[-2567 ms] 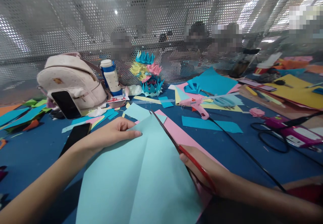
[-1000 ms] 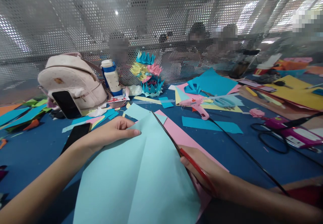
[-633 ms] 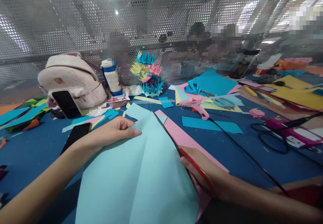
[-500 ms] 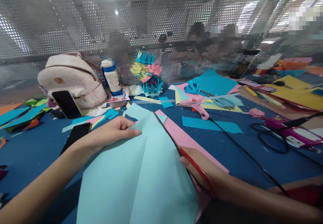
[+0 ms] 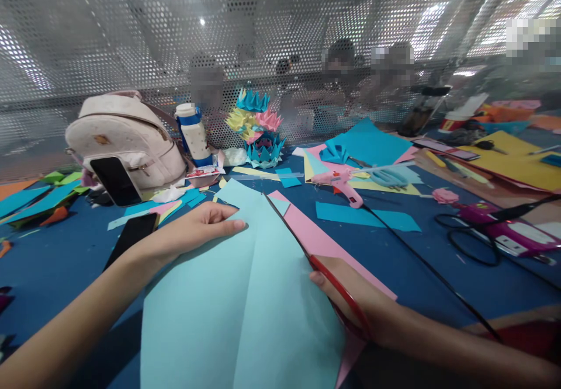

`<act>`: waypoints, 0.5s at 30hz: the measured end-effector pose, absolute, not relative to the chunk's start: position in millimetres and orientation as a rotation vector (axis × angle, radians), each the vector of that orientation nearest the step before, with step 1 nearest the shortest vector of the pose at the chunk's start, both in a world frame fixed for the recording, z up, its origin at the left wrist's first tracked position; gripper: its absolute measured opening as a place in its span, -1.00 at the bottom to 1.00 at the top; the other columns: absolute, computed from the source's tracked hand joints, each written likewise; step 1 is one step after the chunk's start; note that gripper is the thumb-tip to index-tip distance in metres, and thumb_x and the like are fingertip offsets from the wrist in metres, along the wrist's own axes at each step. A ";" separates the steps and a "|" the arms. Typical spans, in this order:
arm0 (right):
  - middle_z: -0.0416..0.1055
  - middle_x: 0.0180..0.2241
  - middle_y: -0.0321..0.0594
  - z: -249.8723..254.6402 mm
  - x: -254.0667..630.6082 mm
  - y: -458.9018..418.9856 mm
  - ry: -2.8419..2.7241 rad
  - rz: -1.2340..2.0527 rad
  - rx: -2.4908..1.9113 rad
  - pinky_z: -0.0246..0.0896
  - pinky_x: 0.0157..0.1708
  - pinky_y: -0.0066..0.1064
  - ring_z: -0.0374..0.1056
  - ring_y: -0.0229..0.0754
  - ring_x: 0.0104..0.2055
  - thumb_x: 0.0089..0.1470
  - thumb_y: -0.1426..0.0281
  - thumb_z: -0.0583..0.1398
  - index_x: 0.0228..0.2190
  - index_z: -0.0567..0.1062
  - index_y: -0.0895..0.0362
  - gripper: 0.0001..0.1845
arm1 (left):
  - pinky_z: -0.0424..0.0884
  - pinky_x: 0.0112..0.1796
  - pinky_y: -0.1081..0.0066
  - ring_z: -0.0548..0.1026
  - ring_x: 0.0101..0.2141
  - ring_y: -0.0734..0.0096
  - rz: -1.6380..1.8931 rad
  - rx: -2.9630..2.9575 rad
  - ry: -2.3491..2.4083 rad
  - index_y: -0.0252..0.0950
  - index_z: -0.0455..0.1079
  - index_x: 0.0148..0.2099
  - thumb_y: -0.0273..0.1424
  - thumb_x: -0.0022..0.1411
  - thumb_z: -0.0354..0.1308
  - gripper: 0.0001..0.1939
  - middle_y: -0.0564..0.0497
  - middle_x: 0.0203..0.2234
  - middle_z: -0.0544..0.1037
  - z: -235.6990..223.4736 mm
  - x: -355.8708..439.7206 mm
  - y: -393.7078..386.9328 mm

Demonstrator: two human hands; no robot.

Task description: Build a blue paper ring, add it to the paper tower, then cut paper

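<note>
A large light-blue sheet of paper [image 5: 219,295] with a lengthwise crease fills the space in front of me. My left hand [image 5: 214,221] pinches its upper left edge, the thumb on top and the fingers curled. In my right hand [image 5: 346,289] are red-handled scissors [image 5: 339,289], their dark blades pointing forward and lying along the sheet's right side. Under the blades and to their right lies a pink sheet of paper [image 5: 324,237]. The lower part of the right fingers is hidden behind the handles.
A pink glue gun [image 5: 339,183] with a black cord lies ahead right. Paper lotus flowers [image 5: 258,126], a bottle [image 5: 193,135] and a backpack [image 5: 127,138] with a phone [image 5: 116,180] against it stand at the back. Another phone [image 5: 131,237] lies by my left forearm.
My right hand and the scissors have shifted very slightly left. The light-blue sheet's lower left edge has moved a little to the right. My left hand keeps its place.
</note>
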State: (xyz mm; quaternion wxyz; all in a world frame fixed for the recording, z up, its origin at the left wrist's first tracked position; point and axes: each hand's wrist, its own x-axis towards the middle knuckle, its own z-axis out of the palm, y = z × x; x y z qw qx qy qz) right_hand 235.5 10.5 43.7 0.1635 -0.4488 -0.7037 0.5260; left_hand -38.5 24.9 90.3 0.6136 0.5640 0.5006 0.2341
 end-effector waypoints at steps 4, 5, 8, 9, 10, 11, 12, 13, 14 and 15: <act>0.54 -0.32 -0.08 44.5 235.0 10.5 -2.071 1.465 -1.292 0.36 -0.28 -0.23 0.42 0.05 -0.25 0.06 -0.11 0.08 -0.46 0.47 0.13 -0.45 | 0.15 -0.64 0.62 0.22 -0.64 0.62 0.593 1.430 1.216 -0.34 0.34 -0.39 0.09 0.20 0.17 -0.47 0.14 -0.61 0.31 87.3 -33.2 24.8; 0.54 -0.31 -0.07 44.2 234.9 10.6 -2.072 1.485 -1.296 0.36 -0.27 -0.23 0.42 0.06 -0.24 0.06 -0.12 0.08 -0.45 0.48 0.14 -0.44 | 0.11 -0.65 0.63 0.18 -0.65 0.63 0.602 1.457 1.225 -0.33 0.30 -0.42 0.10 0.21 0.15 -0.46 0.16 -0.63 0.26 86.6 -31.4 24.4; 0.54 -0.25 -0.06 41.3 235.4 11.0 -2.073 1.552 -1.247 0.36 -0.26 -0.27 0.40 0.03 -0.21 0.07 -0.14 0.09 -0.42 0.49 0.15 -0.41 | 0.03 -0.67 0.62 0.11 -0.67 0.64 0.598 1.483 1.237 -0.30 0.20 -0.47 0.10 0.23 0.12 -0.44 0.19 -0.67 0.17 85.8 -27.0 22.6; 0.54 -0.25 -0.07 39.6 236.1 11.2 -2.080 1.554 -1.220 0.36 -0.26 -0.28 0.39 0.01 -0.23 0.07 -0.15 0.09 -0.41 0.50 0.16 -0.40 | 0.01 -0.67 0.62 0.09 -0.68 0.64 0.598 1.484 1.238 -0.29 0.18 -0.48 0.09 0.24 0.11 -0.44 0.19 -0.67 0.15 85.9 -26.1 22.1; 0.53 -0.26 -0.07 37.5 237.1 11.5 -2.092 1.544 -1.187 0.35 -0.26 -0.29 0.39 -0.01 -0.24 0.08 -0.16 0.08 -0.40 0.50 0.16 -0.38 | 0.00 -0.68 0.62 0.07 -0.68 0.64 0.598 1.487 1.237 -0.29 0.16 -0.49 0.09 0.24 0.11 -0.44 0.20 -0.68 0.14 86.1 -25.5 21.8; 0.52 -0.27 -0.08 35.2 238.3 11.8 -2.107 1.528 -1.152 0.35 -0.27 -0.30 0.38 -0.03 -0.26 0.09 -0.17 0.07 -0.39 0.50 0.17 -0.37 | -0.02 -0.68 0.61 0.05 -0.68 0.64 0.601 1.490 1.231 -0.28 0.13 -0.50 0.08 0.24 0.12 -0.44 0.20 -0.68 0.12 86.3 -25.2 21.6; 0.52 -0.28 -0.08 32.9 239.8 12.2 -2.117 1.509 -1.124 0.36 -0.27 -0.31 0.37 -0.05 -0.27 0.11 -0.18 0.06 -0.37 0.50 0.17 -0.35 | -0.03 -0.68 0.61 0.04 -0.68 0.65 0.607 1.493 1.225 -0.27 0.11 -0.51 0.07 0.24 0.12 -0.44 0.21 -0.69 0.11 86.6 -25.2 21.7; 0.51 -0.29 -0.09 30.9 241.3 12.6 -2.128 1.495 -1.098 0.36 -0.27 -0.31 0.37 -0.06 -0.28 0.12 -0.19 0.04 -0.35 0.50 0.18 -0.34 | -0.04 -0.68 0.61 0.02 -0.68 0.65 0.613 1.495 1.215 -0.27 0.09 -0.52 0.06 0.25 0.13 -0.44 0.21 -0.69 0.09 86.8 -25.2 21.8; 0.51 -0.29 -0.08 29.4 242.8 13.0 -2.139 1.483 -1.073 0.36 -0.26 -0.31 0.37 -0.07 -0.28 0.14 -0.19 0.03 -0.33 0.51 0.18 -0.33 | -0.05 -0.69 0.60 0.01 -0.69 0.65 0.615 1.493 1.200 -0.27 0.08 -0.53 0.05 0.25 0.13 -0.44 0.21 -0.70 0.08 87.0 -25.4 21.9; 0.50 -0.28 -0.08 28.6 244.0 13.4 -2.152 1.472 -1.051 0.36 -0.24 -0.31 0.37 -0.07 -0.28 0.15 -0.19 0.02 -0.31 0.50 0.18 -0.32 | -0.06 -0.69 0.60 0.00 -0.69 0.65 0.613 1.489 1.182 -0.27 0.09 -0.53 0.03 0.26 0.13 -0.45 0.22 -0.70 0.08 87.2 -25.5 22.0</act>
